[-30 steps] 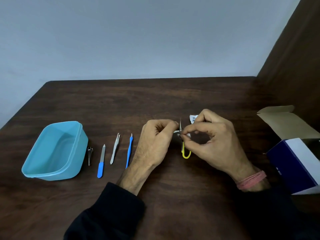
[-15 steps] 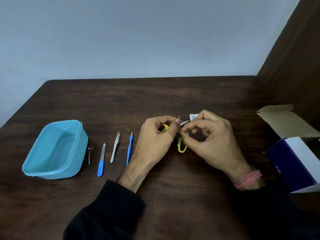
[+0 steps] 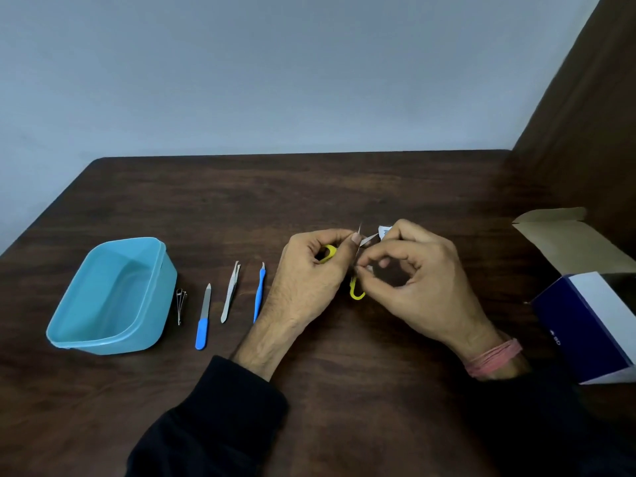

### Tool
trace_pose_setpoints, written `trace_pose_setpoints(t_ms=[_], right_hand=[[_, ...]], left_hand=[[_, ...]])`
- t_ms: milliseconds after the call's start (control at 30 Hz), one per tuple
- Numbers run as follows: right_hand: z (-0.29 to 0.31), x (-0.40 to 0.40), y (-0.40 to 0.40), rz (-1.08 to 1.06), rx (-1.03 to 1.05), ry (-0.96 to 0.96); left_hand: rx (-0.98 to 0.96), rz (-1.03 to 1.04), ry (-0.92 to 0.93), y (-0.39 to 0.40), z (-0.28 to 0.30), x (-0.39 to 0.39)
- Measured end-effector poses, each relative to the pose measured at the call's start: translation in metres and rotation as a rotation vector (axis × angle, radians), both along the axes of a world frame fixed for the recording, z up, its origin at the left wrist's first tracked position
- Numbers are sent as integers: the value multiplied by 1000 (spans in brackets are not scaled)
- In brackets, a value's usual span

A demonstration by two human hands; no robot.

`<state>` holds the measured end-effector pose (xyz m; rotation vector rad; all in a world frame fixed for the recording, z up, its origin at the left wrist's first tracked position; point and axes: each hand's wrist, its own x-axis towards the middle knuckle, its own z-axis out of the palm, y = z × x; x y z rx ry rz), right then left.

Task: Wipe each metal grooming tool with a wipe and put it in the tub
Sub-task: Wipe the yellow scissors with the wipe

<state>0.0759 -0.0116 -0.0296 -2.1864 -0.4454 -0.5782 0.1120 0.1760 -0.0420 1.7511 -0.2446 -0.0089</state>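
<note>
With the left hand (image 3: 309, 270) gripping the open scissors (image 3: 356, 292) and the right hand (image 3: 413, 270) pinching a wipe (image 3: 370, 238) between them, the blade may cut a fingertip.

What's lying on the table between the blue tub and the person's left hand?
In the head view, four tools: nail clipper, blue-handled file, tweezers, blue-handled pusher, between tub and left hand.
</note>
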Motion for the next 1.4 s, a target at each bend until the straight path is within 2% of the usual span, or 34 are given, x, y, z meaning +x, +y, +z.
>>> trace_pose_setpoints(t_ms=[133,267,733,1267,1400], right_hand=[[1,3,-4,-60,8,-9],[1,0,-1,11,-11,-22],[-4,2,-1,61,-115,7],[-10,-1,1,-25,-153,51],[-16,-9,5,-73,-133,105]], left_hand=[[-16,16,4,-2,3,-3],[-29,-17,-3,0,4,-2],[-21,-6,-15,0,-1,1],[94,88,-80,-2,1,-1],[57,115,-38,-2,0,-2]])
